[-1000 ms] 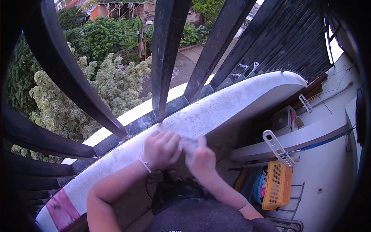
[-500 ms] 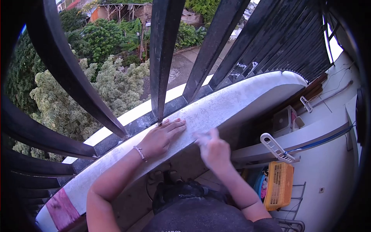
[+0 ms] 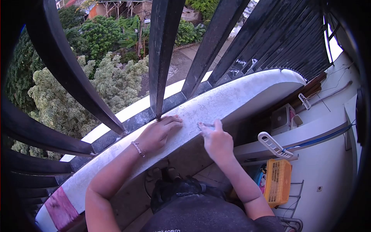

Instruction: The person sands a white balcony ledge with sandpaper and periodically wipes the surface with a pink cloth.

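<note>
My left hand lies on the white ledge, fingers stretched toward the foot of a black railing bar. A bracelet circles that wrist. Beside it to the right, my right hand is closed around a thin, grey, blade-like piece, held between thumb and fingers at the ledge's inner edge. Most of that piece is hidden by the hand, so its exact kind cannot be made out. Whitish dust coats the right fingers. The ledge's painted surface looks rough and patchy near both hands.
Black railing bars rise along the ledge's outer side. A reddish patch marks its left end. On the right are a yellow basket, a white plastic bracket, and a clear box. Trees stand beyond the railing.
My right hand, blurred by motion earlier, now shows sharply slightly lower on the ledge edge, with the thin piece visible. My left hand has shifted slightly left, its fingers a little more bent.
</note>
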{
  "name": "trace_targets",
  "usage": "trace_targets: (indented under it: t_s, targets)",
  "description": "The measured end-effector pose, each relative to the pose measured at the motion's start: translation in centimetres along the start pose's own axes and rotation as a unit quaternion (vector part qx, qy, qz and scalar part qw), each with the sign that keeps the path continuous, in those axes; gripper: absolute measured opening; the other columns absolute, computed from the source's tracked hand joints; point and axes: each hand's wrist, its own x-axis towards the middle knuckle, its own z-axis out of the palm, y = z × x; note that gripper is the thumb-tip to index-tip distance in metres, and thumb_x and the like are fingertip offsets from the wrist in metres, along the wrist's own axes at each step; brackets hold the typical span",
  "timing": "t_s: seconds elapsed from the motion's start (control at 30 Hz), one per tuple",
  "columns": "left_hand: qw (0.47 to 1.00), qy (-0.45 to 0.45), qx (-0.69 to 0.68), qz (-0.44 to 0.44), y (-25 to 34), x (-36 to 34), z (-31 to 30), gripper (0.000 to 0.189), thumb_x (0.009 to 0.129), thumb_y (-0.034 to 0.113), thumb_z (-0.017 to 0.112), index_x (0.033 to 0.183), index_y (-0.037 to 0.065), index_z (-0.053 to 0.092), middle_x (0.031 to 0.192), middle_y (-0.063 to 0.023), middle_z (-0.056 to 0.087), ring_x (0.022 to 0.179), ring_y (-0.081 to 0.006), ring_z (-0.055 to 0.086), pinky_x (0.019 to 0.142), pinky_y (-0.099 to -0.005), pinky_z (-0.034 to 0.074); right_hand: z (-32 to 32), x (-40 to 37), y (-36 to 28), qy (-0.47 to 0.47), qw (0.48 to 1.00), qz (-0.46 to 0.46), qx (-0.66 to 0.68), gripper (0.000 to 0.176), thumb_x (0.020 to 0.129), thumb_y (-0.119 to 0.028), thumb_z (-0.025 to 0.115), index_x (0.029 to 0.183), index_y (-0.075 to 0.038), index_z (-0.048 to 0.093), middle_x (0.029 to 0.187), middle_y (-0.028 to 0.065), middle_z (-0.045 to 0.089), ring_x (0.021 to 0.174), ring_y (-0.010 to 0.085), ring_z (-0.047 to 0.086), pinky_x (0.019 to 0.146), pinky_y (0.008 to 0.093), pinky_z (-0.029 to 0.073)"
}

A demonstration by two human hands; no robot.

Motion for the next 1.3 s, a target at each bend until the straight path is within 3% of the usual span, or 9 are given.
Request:
trace_targets:
  t_s: [0.13, 0.23, 0.37, 0.57, 0.67, 0.77, 1.03, 1.2, 1.3]
  targets:
    - [1.000, 0.013, -0.002, 0.004, 0.1, 0.1, 0.1, 0.050, 0.086, -0.013, 0.051, 0.130, 0.005, 0.064, 0.144, -0.0120, 0.060, 0.145, -0.0333, 0.051, 0.118, -0.0457, 0.046, 0.7, -2.7, -4.7, -0.036, 0.993, -0.105, 0.035, 0.034, 0.096, -0.029, 0.071, 0.129, -0.027, 0.076, 0.111, 0.0153, 0.060, 0.069, 0.0356, 0.072, 0.065, 0.0467, 0.060]
    - [1.000, 0.004, -0.010, 0.004, 0.0, -0.1, 0.0, 0.047, 0.088, -0.012, 0.054, 0.130, 0.006, 0.064, 0.141, -0.0131, 0.061, 0.144, -0.0346, 0.052, 0.119, -0.0448, 0.046, 0.2, -2.0, -3.1, -0.048, 0.990, -0.097, 0.092, 0.029, 0.095, -0.029, 0.072, 0.123, -0.029, 0.079, 0.107, 0.0130, 0.061, 0.069, 0.0362, 0.072, 0.067, 0.0467, 0.061]
    - [1.000, 0.010, -0.002, 0.012, 0.1, 0.0, -0.1, 0.043, 0.088, -0.012, 0.056, 0.127, 0.005, 0.064, 0.138, -0.0139, 0.062, 0.143, -0.0354, 0.053, 0.118, -0.0443, 0.047, 0.5, 1.3, 1.7, 0.001, 0.998, 0.060, 0.030, 0.027, 0.100, -0.032, 0.067, 0.124, -0.028, 0.078, 0.112, 0.0147, 0.062, 0.077, 0.0379, 0.073, 0.071, 0.0495, 0.060]
    - [0.999, 0.026, -0.020, 0.018, -0.4, -0.3, 0.1, 0.038, 0.088, -0.011, 0.058, 0.121, 0.005, 0.067, 0.130, -0.0138, 0.066, 0.137, -0.0359, 0.059, 0.112, -0.0447, 0.051, 1.6, -3.0, -5.7, -0.010, 0.990, -0.020, 0.141, 0.027, 0.098, -0.029, 0.070, 0.124, -0.029, 0.079, 0.109, 0.0158, 0.062, 0.083, 0.0377, 0.073, 0.076, 0.0492, 0.060]
    - [0.999, 0.027, -0.015, 0.014, -0.2, -0.3, -0.2, 0.030, 0.089, -0.006, 0.057, 0.116, 0.004, 0.067, 0.126, -0.0151, 0.066, 0.129, -0.0372, 0.062, 0.105, -0.0460, 0.054, 0.2, -2.5, -2.8, -0.056, 0.968, 0.011, 0.245, 0.025, 0.098, -0.031, 0.072, 0.121, -0.030, 0.081, 0.102, 0.0131, 0.063, 0.085, 0.0353, 0.073, 0.077, 0.0485, 0.059]
    - [0.999, 0.031, -0.009, 0.022, -0.5, -0.2, 0.0, 0.029, 0.089, -0.005, 0.058, 0.115, 0.005, 0.066, 0.126, -0.0149, 0.066, 0.127, -0.0366, 0.063, 0.103, -0.0459, 0.055, -0.4, -0.4, -1.0, -0.008, 0.983, 0.121, 0.141, 0.022, 0.098, -0.032, 0.071, 0.117, -0.028, 0.083, 0.099, 0.0116, 0.064, 0.085, 0.0344, 0.072, 0.077, 0.0477, 0.058]
    - [0.999, 0.041, -0.019, 0.029, -0.4, -0.3, 0.0, 0.024, 0.091, -0.005, 0.057, 0.110, 0.005, 0.066, 0.123, -0.0146, 0.067, 0.127, -0.0361, 0.064, 0.103, -0.0461, 0.055, 0.9, -3.9, -4.1, -0.014, 0.984, -0.026, 0.175, 0.024, 0.096, -0.026, 0.072, 0.119, -0.028, 0.081, 0.106, 0.0126, 0.062, 0.074, 0.0386, 0.073, 0.072, 0.0503, 0.060]
    - [0.999, 0.023, -0.039, 0.016, -0.2, -0.2, -0.3, 0.032, 0.087, -0.012, 0.060, 0.114, 0.004, 0.067, 0.123, -0.0149, 0.067, 0.131, -0.0348, 0.062, 0.110, -0.0437, 0.052, 0.6, -0.2, 0.4, 0.035, 0.989, 0.109, 0.089, 0.025, 0.096, -0.024, 0.072, 0.120, -0.026, 0.080, 0.106, 0.0139, 0.063, 0.080, 0.0386, 0.072, 0.074, 0.0507, 0.059]
    - [0.999, 0.016, -0.046, 0.008, -0.6, -0.3, -0.1, 0.034, 0.086, -0.012, 0.060, 0.115, 0.004, 0.068, 0.125, -0.0145, 0.067, 0.132, -0.0348, 0.062, 0.110, -0.0438, 0.052, 1.5, 0.2, -1.9, 0.036, 0.995, 0.030, 0.086, 0.026, 0.097, -0.025, 0.072, 0.121, -0.026, 0.080, 0.107, 0.0152, 0.062, 0.079, 0.0396, 0.071, 0.073, 0.0510, 0.058]
